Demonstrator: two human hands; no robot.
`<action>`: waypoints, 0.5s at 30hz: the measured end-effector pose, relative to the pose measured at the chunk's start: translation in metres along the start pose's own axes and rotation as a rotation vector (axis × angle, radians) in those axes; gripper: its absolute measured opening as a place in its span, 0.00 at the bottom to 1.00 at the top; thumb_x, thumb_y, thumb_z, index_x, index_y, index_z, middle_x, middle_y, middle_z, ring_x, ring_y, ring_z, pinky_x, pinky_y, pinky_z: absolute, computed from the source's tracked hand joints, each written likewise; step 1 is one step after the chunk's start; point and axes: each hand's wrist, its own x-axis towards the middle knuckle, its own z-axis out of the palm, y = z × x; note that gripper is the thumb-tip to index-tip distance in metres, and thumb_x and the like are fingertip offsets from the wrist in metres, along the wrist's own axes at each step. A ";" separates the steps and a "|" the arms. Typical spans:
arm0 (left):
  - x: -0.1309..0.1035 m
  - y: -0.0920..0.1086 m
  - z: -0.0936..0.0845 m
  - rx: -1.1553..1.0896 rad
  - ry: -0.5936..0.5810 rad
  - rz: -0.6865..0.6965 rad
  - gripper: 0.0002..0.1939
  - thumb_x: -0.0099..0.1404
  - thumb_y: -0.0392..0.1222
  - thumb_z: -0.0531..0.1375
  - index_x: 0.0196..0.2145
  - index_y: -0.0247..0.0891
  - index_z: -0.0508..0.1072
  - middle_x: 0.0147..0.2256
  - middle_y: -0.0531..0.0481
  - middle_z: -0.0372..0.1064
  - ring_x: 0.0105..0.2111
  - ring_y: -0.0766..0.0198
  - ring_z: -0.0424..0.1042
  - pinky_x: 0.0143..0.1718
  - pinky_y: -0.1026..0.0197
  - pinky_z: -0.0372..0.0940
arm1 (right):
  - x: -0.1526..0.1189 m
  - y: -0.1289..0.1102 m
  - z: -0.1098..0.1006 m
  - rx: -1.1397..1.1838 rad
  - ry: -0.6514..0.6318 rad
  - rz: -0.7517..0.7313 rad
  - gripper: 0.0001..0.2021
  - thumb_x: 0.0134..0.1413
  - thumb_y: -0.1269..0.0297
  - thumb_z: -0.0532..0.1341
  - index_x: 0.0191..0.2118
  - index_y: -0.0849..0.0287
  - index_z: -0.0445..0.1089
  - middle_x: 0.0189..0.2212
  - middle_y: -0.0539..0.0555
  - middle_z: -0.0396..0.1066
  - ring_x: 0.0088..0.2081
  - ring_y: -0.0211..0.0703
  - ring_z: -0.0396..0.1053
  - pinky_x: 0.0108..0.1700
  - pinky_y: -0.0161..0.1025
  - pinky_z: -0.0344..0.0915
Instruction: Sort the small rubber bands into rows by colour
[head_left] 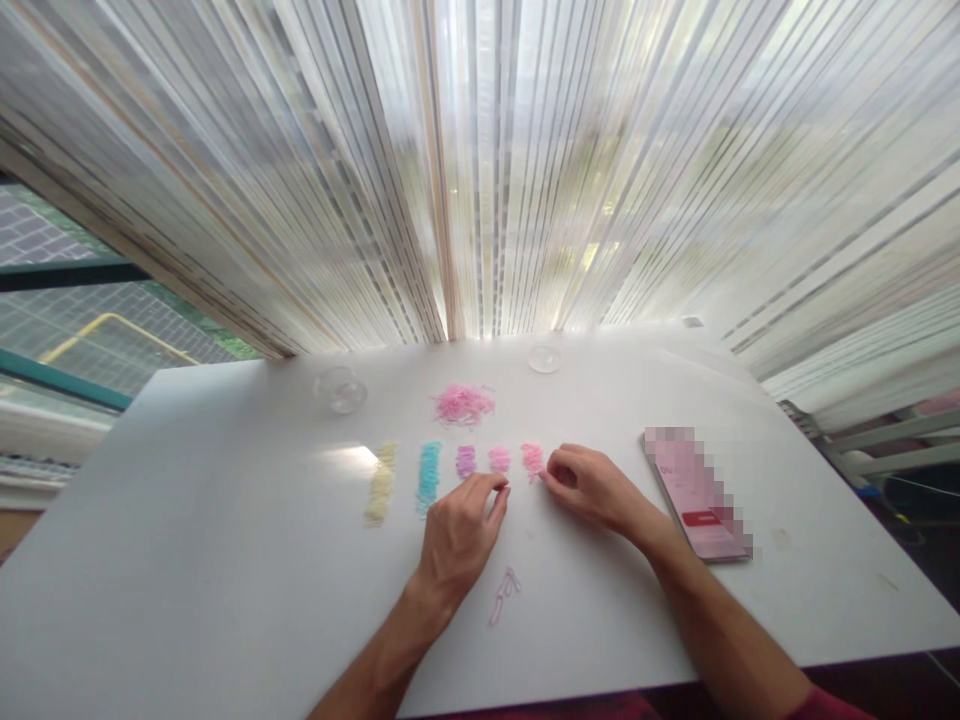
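Left hand (459, 532): hangs over the white table (247, 600), just in front of the purple and light pink columns, thumb and index tips almost meeting; whether anything sits between them cannot be told.
Right hand (589, 486): fingers curled, tips at the lower end of the coral pink column (532, 458); too small to tell if they pinch a piece.
Window (112, 320): grey paving and a yellow rail show through it, left of the striped curtain (480, 180) that hangs behind the table.
Clear containers (343, 392): round, at the far left of the table.
Pale yellow column (381, 485): small thin pieces stacked in a long row.
Turquoise column (428, 478): likewise long, its near end close to the left hand.
Pink heap (463, 404): loose and tangled, beyond the columns.
Purple column (466, 461): short, just beyond the left hand.
Light pink column (499, 459): short, between purple and coral.
Loose pieces (505, 594): pale mauve, scattered nearer the person, between the forearms.
Coral pink column: last in the row, at the right fingertips.
Clear dish (544, 359): round, near the curtain.
Pink flat item (696, 495): partly pixelated, beyond the right forearm, lying slanted.
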 end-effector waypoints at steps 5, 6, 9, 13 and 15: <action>-0.024 -0.011 -0.014 -0.020 0.074 -0.014 0.08 0.72 0.40 0.56 0.39 0.39 0.75 0.34 0.52 0.78 0.24 0.67 0.72 0.28 0.65 0.65 | 0.002 -0.004 0.004 -0.012 -0.028 -0.037 0.07 0.60 0.67 0.62 0.30 0.57 0.65 0.28 0.49 0.68 0.29 0.38 0.64 0.33 0.35 0.58; -0.028 -0.012 -0.016 -0.023 0.081 -0.020 0.09 0.72 0.40 0.55 0.38 0.40 0.75 0.33 0.52 0.78 0.23 0.67 0.71 0.28 0.65 0.64 | 0.002 -0.004 0.005 -0.021 -0.019 -0.034 0.07 0.60 0.67 0.62 0.30 0.57 0.65 0.28 0.49 0.67 0.29 0.38 0.64 0.33 0.35 0.58; -0.039 -0.014 -0.020 -0.037 0.087 -0.046 0.09 0.72 0.42 0.55 0.38 0.40 0.75 0.33 0.52 0.77 0.22 0.67 0.70 0.28 0.64 0.64 | 0.003 -0.003 0.011 -0.037 0.030 -0.018 0.10 0.62 0.66 0.61 0.29 0.57 0.64 0.27 0.49 0.66 0.28 0.38 0.63 0.32 0.35 0.58; -0.051 -0.017 -0.026 -0.067 0.076 -0.082 0.09 0.72 0.43 0.56 0.38 0.41 0.75 0.33 0.53 0.77 0.21 0.67 0.68 0.28 0.63 0.63 | 0.003 -0.004 0.014 -0.060 0.058 -0.013 0.12 0.64 0.63 0.59 0.28 0.57 0.63 0.26 0.49 0.65 0.27 0.38 0.62 0.32 0.36 0.58; -0.057 -0.019 -0.031 -0.080 0.041 -0.085 0.08 0.72 0.43 0.56 0.38 0.42 0.75 0.33 0.54 0.77 0.21 0.68 0.68 0.28 0.63 0.63 | 0.003 -0.003 0.014 -0.053 0.063 -0.022 0.12 0.64 0.63 0.58 0.28 0.56 0.63 0.26 0.49 0.65 0.27 0.38 0.62 0.32 0.36 0.57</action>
